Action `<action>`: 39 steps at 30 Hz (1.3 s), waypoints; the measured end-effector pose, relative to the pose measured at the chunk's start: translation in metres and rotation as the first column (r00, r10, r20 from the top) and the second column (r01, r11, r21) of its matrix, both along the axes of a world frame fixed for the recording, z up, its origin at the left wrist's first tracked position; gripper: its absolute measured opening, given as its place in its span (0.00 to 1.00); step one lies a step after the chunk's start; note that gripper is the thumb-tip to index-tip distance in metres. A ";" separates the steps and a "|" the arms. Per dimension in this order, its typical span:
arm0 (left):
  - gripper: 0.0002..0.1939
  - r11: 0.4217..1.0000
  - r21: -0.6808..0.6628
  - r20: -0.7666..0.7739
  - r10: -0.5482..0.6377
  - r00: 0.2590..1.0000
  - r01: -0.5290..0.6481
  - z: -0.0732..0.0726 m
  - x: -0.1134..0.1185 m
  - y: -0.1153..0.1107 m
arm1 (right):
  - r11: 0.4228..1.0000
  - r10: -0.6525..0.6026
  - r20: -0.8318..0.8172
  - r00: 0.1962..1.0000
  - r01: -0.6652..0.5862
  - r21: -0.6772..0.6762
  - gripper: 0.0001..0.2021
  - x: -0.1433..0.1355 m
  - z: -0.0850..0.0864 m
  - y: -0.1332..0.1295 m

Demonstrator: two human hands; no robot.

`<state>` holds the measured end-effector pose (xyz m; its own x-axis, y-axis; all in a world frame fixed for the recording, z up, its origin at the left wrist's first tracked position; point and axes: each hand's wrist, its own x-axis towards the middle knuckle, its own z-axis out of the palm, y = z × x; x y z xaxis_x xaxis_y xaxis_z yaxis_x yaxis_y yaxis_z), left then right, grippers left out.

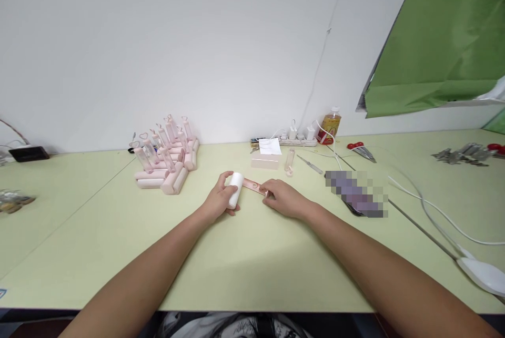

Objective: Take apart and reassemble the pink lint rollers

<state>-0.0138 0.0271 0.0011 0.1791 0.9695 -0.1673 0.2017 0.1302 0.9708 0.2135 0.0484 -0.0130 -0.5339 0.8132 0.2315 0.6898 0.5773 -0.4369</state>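
My left hand (221, 196) is wrapped round a white cylinder (235, 191), thumb across its front, held low over the table. A pink strip (252, 185) with a small round mark reaches from behind the cylinder toward my right hand (282, 197). The fingers of my right hand are pinched at the strip's right end. Whether the strip is joined to the cylinder I cannot tell. Behind my hands are a pale pink box (264, 161) and a small clear pink tube (290, 162). To the left, pale pink cylinders (175, 177) lie stacked, with clear tubes with heart-shaped loops (152, 149) standing on them.
A power strip (298, 142) with chargers and a drink bottle (330, 125) stand by the wall. A thin pen-like tool (310, 164), a blurred-out phone (355, 193) and red-handled snips (362, 151) lie to the right. White cables (430, 204) cross the right side.
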 end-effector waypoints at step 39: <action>0.36 0.955 0.293 0.113 -0.083 0.990 0.047 -0.013 0.004 -0.002 | 0.934 0.103 -0.163 0.981 -0.039 0.354 0.11 -0.032 -0.002 -0.033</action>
<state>-0.0097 0.0247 -0.0120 0.2448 0.9586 0.1452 0.0771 -0.1685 0.9827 0.1812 0.0156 -0.0155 -0.5120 0.6260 0.5882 0.5717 0.7594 -0.3106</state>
